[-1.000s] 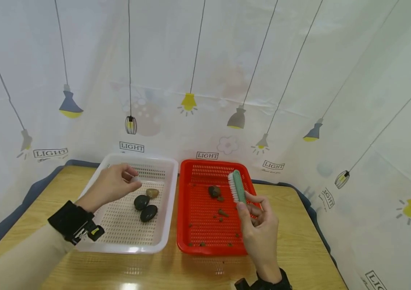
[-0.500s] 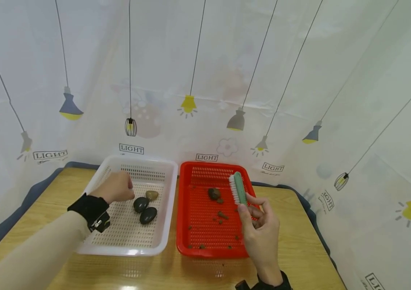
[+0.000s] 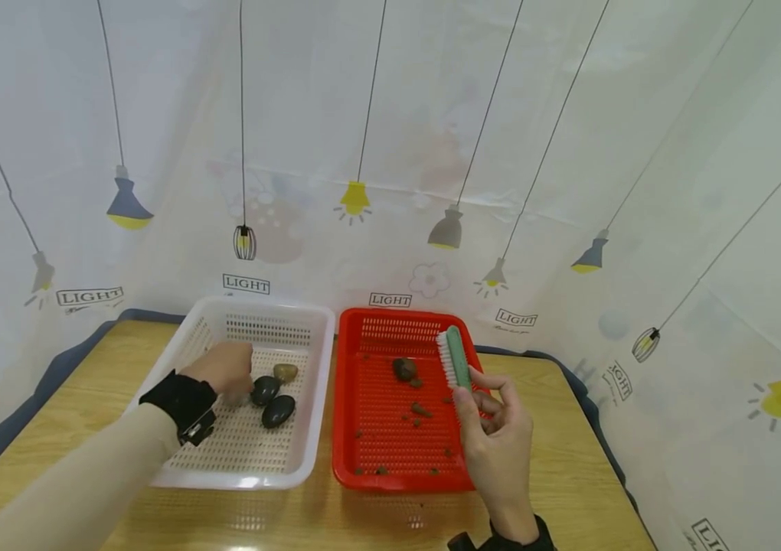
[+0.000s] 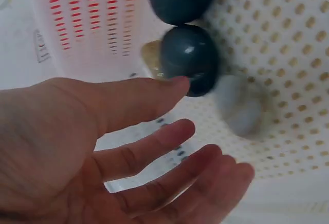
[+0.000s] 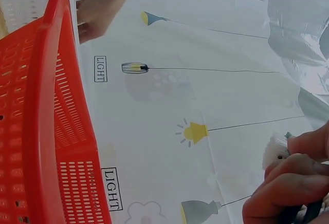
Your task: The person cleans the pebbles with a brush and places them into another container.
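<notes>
My left hand is low inside the white basket, palm down. In the left wrist view its fingers are spread and loosely extended. A blurred whitish stone lies just beyond the fingertips, apart from them. Beside the hand sit two glossy black stones and a small tan stone. My right hand pinches a green-backed brush with white bristles between thumb and fingers, holding it upright over the red basket's right side. The bristles face left.
The red basket stands right of the white one on a wooden table. A dark, dirt-covered stone and several brown dirt clumps lie in it. A printed curtain hangs behind and along the sides.
My left hand has gone down into the white basket with the whitish stone, which now lies apart from its fingers. The right hand and brush have stayed nearly still.
</notes>
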A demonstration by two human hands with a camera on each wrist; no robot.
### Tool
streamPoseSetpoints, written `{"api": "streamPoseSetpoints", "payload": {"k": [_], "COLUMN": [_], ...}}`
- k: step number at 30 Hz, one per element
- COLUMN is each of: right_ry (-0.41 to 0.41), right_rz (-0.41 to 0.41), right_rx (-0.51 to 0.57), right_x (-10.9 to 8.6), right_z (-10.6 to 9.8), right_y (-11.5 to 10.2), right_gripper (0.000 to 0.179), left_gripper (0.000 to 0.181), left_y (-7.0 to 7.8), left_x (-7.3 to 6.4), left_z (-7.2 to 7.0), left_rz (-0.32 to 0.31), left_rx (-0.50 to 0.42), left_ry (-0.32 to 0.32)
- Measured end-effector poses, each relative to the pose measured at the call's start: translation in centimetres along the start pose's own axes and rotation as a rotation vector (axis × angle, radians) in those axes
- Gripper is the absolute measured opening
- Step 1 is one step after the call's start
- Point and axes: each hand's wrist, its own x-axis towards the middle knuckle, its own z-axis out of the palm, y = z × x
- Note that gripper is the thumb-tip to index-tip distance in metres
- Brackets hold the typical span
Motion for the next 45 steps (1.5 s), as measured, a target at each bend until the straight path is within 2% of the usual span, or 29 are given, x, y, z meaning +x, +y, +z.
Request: {"api": "streamPoseSetpoints", "payload": {"k": [3,7,10,13,15,19,24,29,35,37,38,40,41,44,45], "right_ry": [0.003,0.016,0.032,0.043,0.047,0.049,0.06,0.079,0.128,0.141,0.145,0.152,0.154,0.158,0.16], "right_rz": [0.0,-0.003,-0.009,-0.014,-0.009,0.014,0.009,0.002,0.029,0.029,0.027,0.026,0.023,0.022,0.021], "right_rx": [0.0,-0.009,-0.01,-0.011,-0.011,-0.017,-0.017,0.002,0.013,0.013,0.013,0.013,0.015,0.023,0.027], "right_x": [0.2,0.4,0.7,0.9,1.0,1.1,1.5,1.9,2.1,2.1,2.1,2.1,2.1,2.1,2.1], "right_z": [-0.2,-0.5,-0.8,-1.1,-1.2,-1.7,-2.3,-2.8,-3.4,-3.6,-3.6,-3.7,-3.7,-3.8,-3.8], "right_y": [0.0,0.1,0.2,0.2,0.2,0.2,0.3,0.5,0.6,0.6,0.5,0.3,0.2,-0.1,-0.2], "right_gripper": [0.024,0.024,0.025,0.026,0.026,0.025,0.024,0.023,0.021,0.021,0.022,0.021,0.021,0.02,0.02], "left_gripper": [0.01,0.014,0.016,0.014,0.014,0.026,0.035,0.036,0.018,0.011,0.015,0.026,0.029,0.036,0.038], "left_y": [1.8,6.2,9.6,12.9,15.0,18.9,22.5,24.9,26.7,27.2,27.1,27.2,27.1,27.2,27.6], "left_x": [-0.2,-1.1,-1.1,-0.7,-0.4,0.2,1.4,3.6,4.9,5.5,6.9,8.2,9.4,10.7,10.1], "left_z": [-0.8,-1.8,-1.7,-1.3,-0.8,0.4,2.2,4.3,6.8,7.6,9.0,10.2,11.1,12.2,11.4], "left_rz": [0.058,0.123,0.204,0.267,0.304,0.342,0.35,0.304,0.275,0.246,0.239,0.198,0.187,0.14,0.12], "left_rx": [-0.032,-0.049,-0.049,-0.064,-0.071,-0.057,-0.025,-0.003,0.093,0.125,0.151,0.17,0.166,0.161,0.146], "left_ry": [0.071,0.197,0.315,0.38,0.392,0.366,0.314,0.252,0.268,0.262,0.296,0.284,0.303,0.286,0.241]}}
